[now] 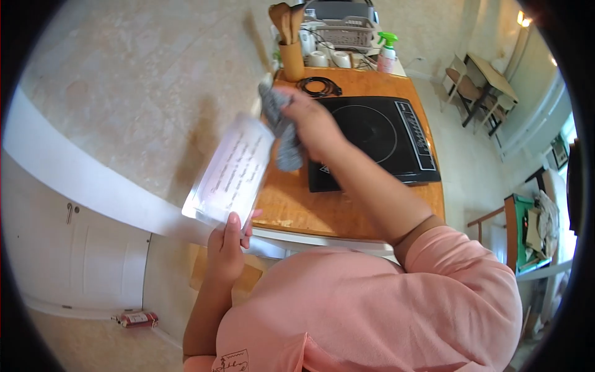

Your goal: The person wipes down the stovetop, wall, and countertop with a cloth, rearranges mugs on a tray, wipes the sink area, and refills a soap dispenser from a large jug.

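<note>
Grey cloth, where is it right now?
In the head view, the grey cloth is gripped in the right hand, between the printed sign on its left and the black cooktop on its right.

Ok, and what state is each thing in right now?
Clear acrylic sign with printed text: tilted, held in the left hand.
Grey cloth: bunched, in the right hand.
Flat black electric cooktop: bare on top; on or off, can't tell.
Black cable: coiled.
Pink-and-white spray bottle with green nozzle: upright.
Round wooden utensil holder: upright, filled.
White panelled door: closed.
</note>
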Tool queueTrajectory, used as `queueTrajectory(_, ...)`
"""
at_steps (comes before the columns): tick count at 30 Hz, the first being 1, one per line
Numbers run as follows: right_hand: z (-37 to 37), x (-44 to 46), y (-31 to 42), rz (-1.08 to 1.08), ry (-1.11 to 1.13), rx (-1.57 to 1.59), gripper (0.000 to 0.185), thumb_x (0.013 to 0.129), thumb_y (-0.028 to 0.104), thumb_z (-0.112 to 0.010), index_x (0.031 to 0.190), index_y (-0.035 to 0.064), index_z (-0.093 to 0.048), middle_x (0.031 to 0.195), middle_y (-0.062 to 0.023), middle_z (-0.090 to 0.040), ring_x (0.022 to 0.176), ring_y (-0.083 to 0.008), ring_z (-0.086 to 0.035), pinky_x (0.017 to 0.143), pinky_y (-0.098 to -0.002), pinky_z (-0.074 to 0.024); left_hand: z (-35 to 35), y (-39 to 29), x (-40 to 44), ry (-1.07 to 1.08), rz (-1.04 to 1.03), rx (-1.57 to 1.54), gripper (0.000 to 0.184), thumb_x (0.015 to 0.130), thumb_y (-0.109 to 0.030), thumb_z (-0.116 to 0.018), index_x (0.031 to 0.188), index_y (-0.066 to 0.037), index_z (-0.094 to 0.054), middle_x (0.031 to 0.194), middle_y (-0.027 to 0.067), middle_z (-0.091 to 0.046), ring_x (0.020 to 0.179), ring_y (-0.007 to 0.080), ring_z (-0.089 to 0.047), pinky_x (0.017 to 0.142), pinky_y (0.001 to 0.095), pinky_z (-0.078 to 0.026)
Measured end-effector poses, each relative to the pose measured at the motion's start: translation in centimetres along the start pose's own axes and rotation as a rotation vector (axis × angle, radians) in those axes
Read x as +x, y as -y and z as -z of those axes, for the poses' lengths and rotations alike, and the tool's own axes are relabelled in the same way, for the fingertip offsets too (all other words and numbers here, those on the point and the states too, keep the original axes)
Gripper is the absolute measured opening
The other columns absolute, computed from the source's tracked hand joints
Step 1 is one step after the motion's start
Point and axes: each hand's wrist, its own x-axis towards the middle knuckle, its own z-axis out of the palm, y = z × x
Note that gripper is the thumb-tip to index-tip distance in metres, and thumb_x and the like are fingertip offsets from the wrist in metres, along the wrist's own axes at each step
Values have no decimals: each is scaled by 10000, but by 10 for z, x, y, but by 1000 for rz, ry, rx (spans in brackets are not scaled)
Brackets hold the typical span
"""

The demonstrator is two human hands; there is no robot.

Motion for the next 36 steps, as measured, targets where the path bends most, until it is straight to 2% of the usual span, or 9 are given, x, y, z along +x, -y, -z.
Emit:
queueTrajectory(1,16,-8,26,71,-63,-99,422,933,78,-452,1344,25,-532,1133,-97,-640,980,-164,-611,904,-288,-475,-12,-4,8,88,34,-100,608,1058,-454,-317,1086,36,-675,768,-23,-478,628,80,-385,595,237,-348)
queueTrajectory(7,90,-52,98,55,-206,-734,379,910,96,-516,1272,51,-620,1153,-68,-634,1029,-161,-602,935,-301,-472,-106,25,51,517,302,-262,640,1036,-531,-346,1163,44,-597,753,-20,-439,589,83,-362,554,222,-336)
queueTrajectory(8,108,-57,85,46,-231,-746,379,910,96,-516,1272,51,-620,1153,-68,-634,1029,-161,-602,935,-301,-472,-117,39,56,546,307,-265,640,1036,-531,-346,1163,44,-597,753,-20,-439,589,83,-362,554,222,-336)
queueTrajectory(10,149,-61,35,155,-1,-1432,390,891,218,-570,1262,127,-645,1265,-157,-598,1152,-314,-577,986,-398,-450,-135,64,66,695,539,-352,666,1029,-552,-348,1234,48,-549,758,-19,-443,572,87,-351,527,227,-323)
queueTrajectory(12,162,-85,-4,146,111,-1684,412,920,271,-538,1307,148,-610,1422,-151,-491,1306,-323,-463,1089,-460,-363,-138,70,68,720,543,-317,611,1023,-557,-362,1208,-9,-557,769,-10,-469,560,92,-350,507,230,-310)
queueTrajectory(15,164,-89,-1,158,205,-1692,452,979,326,-477,1390,141,-523,1499,-144,-413,1392,-310,-374,1145,-471,-285,-132,61,72,511,605,-492,411,1027,-489,-414,1056,-110,-571,789,18,-518,560,103,-373,507,240,-327)
queueTrajectory(22,124,-104,-11,277,404,-1542,455,1023,277,-406,1399,33,-485,1464,-201,-446,1396,-353,-374,1160,-452,-287,-143,76,78,464,479,-508,353,1046,-391,-440,1013,-61,-561,772,30,-536,554,98,-434,493,236,-359)
queueTrajectory(27,73,-128,-34,223,549,-1452,464,1026,309,-408,1445,119,-464,1543,-140,-363,1443,-296,-316,1188,-435,-235,-152,70,75,421,429,-571,284,1042,-331,-461,996,-66,-554,775,40,-535,572,113,-441,514,257,-363)
queueTrajectory(36,184,-70,6,49,112,-1898,480,1006,309,-362,1469,200,-428,1574,-111,-316,1435,-335,-327,1163,-528,-248,-149,74,64,425,393,-464,360,1061,-298,-422,987,18,-576,782,75,-575,554,91,-433,515,242,-377)
